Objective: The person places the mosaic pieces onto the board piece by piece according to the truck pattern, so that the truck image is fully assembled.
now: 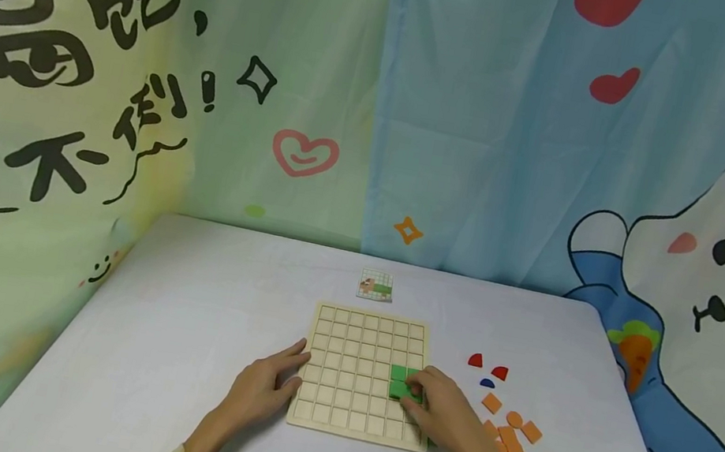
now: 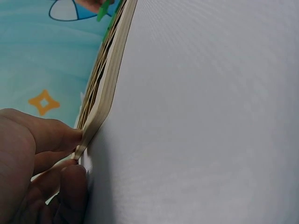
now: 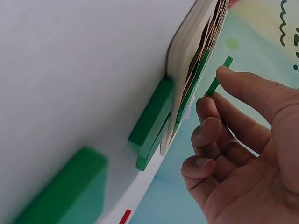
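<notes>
The held green tile [image 3: 214, 86] hangs over the right side of the gridded wooden board [image 1: 344, 388], apart from its face and next to the green tiles [image 1: 396, 390] lying on the grid. The right hand [image 1: 449, 418] is the nearer one: its thumb and forefinger pinch the tile, its other fingers bent and empty. Seen edge-on, the tile is a thin, flat strip, its long side slightly tilted to the board; its full outline cannot be told. The left hand [image 1: 258, 394], loosely spread, touches the board's left edge without gripping.
</notes>
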### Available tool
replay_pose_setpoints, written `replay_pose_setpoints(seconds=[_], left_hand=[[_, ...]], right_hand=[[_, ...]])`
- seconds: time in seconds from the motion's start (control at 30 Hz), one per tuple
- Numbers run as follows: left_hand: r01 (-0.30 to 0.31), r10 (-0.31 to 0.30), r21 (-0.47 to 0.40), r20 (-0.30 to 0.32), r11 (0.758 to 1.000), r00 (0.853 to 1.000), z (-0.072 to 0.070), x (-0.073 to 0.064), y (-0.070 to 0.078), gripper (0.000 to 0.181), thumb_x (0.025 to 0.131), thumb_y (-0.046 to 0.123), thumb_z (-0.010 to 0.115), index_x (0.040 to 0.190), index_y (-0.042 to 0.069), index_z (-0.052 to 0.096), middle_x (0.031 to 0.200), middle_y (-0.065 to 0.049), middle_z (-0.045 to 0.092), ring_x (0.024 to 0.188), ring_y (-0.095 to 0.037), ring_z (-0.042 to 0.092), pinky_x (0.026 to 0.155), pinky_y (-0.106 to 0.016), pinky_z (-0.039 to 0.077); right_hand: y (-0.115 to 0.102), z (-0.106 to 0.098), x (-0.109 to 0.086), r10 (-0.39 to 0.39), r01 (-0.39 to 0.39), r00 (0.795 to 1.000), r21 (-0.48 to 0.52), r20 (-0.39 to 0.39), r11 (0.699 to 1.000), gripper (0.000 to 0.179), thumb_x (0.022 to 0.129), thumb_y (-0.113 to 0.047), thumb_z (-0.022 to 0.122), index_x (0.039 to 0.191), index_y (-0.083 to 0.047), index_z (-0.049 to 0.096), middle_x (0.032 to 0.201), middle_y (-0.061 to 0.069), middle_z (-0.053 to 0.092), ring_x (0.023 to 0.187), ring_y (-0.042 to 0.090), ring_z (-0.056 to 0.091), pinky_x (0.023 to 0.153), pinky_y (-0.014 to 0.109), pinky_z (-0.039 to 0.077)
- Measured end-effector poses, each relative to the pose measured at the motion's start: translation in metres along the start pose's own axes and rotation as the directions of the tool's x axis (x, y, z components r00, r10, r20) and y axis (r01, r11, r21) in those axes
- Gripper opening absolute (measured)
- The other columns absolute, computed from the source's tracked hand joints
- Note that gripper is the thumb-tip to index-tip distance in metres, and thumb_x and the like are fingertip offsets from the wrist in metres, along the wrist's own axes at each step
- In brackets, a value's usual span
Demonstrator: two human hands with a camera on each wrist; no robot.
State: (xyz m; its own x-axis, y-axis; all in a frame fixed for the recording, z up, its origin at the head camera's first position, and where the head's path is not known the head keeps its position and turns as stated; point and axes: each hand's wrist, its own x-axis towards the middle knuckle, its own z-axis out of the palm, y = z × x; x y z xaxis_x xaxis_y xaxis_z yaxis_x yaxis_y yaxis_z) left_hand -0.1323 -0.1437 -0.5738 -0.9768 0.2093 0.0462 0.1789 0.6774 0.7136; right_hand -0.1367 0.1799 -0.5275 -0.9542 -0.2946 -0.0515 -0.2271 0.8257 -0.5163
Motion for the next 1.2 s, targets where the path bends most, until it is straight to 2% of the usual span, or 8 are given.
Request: replay_pose_setpoints(seconds=[0.17,0.37,0.57,0.8,1.2], left_hand=[[0.001,-0.001,0.001,0.001,1.0,1.0,-0.001,0.0,0.0,0.046,0.098,0.012,0.07,0.143,0.008,0.066,0.161,-0.005,0.055,0.05,0.0,0.037,0.052,-0.021,0.035],[-0.005,0.005,0.0,0.001,1.0,1.0,-0.002,0.0,0.001,0.045,0.098,0.011,0.07,0.143,0.008,0.066,0.161,-0.006,0.055,0.051,0.0,0.037,0.052,-0.02,0.035],[-0.001,0.001,0.002,-0.002,1.0,1.0,-0.002,0.0,0.002,0.045,0.098,0.011,0.07,0.143,0.008,0.067,0.16,-0.005,0.056,0.052,0.0,0.036,0.054,-0.02,0.035],[0.003,-0.003,-0.001,0.0,1.0,1.0,-0.002,0.0,0.001,0.045,0.098,0.011,0.07,0.143,0.008,0.067,0.16,-0.005,0.056,0.051,0.0,0.035,0.052,-0.02,0.034],[0.004,-0.004,-0.004,0.006,1.0,1.0,-0.001,0.0,0.001,0.045,0.098,0.012,0.069,0.143,0.008,0.067,0.161,-0.005,0.055,0.049,0.0,0.034,0.052,-0.02,0.033]], right_hand=[[-0.004,0.002,0.004,-0.005,0.005,1.0,0.003,0.01,1.0,0.021,0.092,-0.02,0.083,0.109,-0.01,0.076,0.095,-0.006,0.065,0.085,0.007,0.055,0.079,0.029,0.053],[-0.008,0.004,0.008,-0.051,0.051,0.999,0.0,0.018,0.999,0.019,0.093,-0.018,0.082,0.109,-0.009,0.076,0.09,-0.006,0.062,0.081,0.008,0.051,0.076,0.026,0.05],[-0.013,0.009,0.014,-0.05,0.05,0.998,-0.001,0.032,0.999,0.019,0.092,-0.017,0.082,0.108,-0.009,0.076,0.087,-0.007,0.06,0.08,0.009,0.05,0.075,0.026,0.048],[-0.016,0.014,0.017,-0.082,0.082,0.996,-0.022,0.017,0.996,0.019,0.091,-0.017,0.083,0.107,-0.009,0.077,0.086,-0.009,0.058,0.079,0.007,0.048,0.073,0.026,0.047],[-0.017,0.017,0.018,-0.071,0.072,0.997,-0.025,0.026,0.997,0.019,0.091,-0.014,0.082,0.107,-0.007,0.075,0.087,-0.006,0.056,0.079,0.008,0.048,0.073,0.027,0.046]])
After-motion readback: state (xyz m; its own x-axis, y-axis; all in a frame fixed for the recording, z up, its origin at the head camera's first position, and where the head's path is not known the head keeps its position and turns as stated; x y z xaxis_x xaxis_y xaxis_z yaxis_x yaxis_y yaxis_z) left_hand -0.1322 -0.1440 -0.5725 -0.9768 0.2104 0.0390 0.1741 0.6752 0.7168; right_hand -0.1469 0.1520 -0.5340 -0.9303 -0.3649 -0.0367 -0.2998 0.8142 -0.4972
